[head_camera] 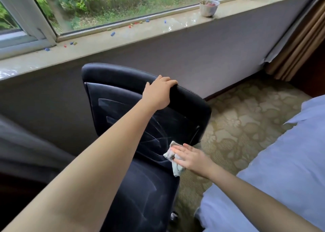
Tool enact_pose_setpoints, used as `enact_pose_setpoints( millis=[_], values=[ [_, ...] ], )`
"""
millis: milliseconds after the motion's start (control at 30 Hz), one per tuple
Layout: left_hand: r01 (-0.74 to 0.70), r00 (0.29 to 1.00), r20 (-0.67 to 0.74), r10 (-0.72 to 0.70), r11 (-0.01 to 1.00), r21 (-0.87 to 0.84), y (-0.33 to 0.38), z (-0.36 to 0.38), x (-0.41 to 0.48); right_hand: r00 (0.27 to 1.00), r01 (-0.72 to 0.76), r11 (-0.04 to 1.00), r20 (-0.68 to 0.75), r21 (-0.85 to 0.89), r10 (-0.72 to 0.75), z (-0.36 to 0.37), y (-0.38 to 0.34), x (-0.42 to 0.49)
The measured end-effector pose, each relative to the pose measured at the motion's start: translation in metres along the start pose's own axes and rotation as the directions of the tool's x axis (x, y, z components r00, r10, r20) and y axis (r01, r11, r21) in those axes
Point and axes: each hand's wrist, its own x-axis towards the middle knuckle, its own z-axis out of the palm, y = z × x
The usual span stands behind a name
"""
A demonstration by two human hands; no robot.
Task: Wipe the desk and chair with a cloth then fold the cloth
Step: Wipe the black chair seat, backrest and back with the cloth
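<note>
Checker: Cloth, location?
Me: Small grey cloth [169,154], crumpled, pressed by my right hand [192,157] against the lower right of the chair [123,98] back, just above the seat. Fingers straight and flat on it, not curled. One end hangs loose below my palm.
Checker: Handling?
Me: Light, soft and limp, I judge. It should slide easily on the smooth black cover under flat pressure. For folding, best taken by a corner or edge.
Checker: Other hand?
Me: Left hand [160,91], fingers hooked over the top edge of the back and clamped there, I judge to steady it. The chair would likely swivel or roll if let go.
Checker: Edges, room?
Me: Right edge of the back lies just beside the cloth, so a stroke that way runs off. Bed [281,161] near on the right, with a strip of carpet [246,119] between. Wall [193,59] beyond the back. Open run is leftward and upward across the back.
</note>
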Motion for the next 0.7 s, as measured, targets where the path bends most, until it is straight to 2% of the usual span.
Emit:
enact_pose_setpoints(
  millis=[100, 200, 333, 433, 500, 600, 700],
  values=[
    [0.009, 1.000, -0.013, -0.009, 1.000, 0.008, 0.000, 0.001, 0.001, 0.976, -0.127, 0.992, -0.175, 0.029, 0.130, -0.030, 0.036, 0.023],
    [0.016, 1.000, -0.004, -0.017, 1.000, -0.003, -0.001, 0.003, 0.002, 0.907, -0.267, 0.964, -0.341, -0.010, 0.248, -0.070, 0.082, 0.057],
    [0.022, 1.000, -0.013, -0.022, 1.000, -0.013, 0.001, 0.003, 0.001, 0.867, -0.348, 0.936, -0.396, -0.046, 0.303, -0.089, 0.097, 0.088],
    [0.017, 1.000, -0.011, -0.017, 1.000, -0.011, 0.002, 0.002, 0.000, 0.853, -0.384, 0.923, -0.377, 0.014, 0.360, -0.072, 0.075, 0.084],
    [0.010, 1.000, -0.012, -0.010, 1.000, -0.003, 0.001, 0.003, -0.001, 0.886, -0.339, 0.941, -0.330, 0.021, 0.326, -0.052, 0.053, 0.077],
    [0.003, 1.000, -0.018, -0.004, 1.000, -0.018, 0.001, 0.003, 0.000, 0.972, -0.187, 0.981, -0.156, -0.042, 0.178, -0.019, 0.016, 0.065],
    [0.000, 1.000, -0.011, 0.000, 1.000, -0.021, -0.001, 0.004, -0.001, 0.997, -0.052, 0.997, 0.059, -0.049, 0.055, 0.000, -0.012, 0.053]
  ],
)
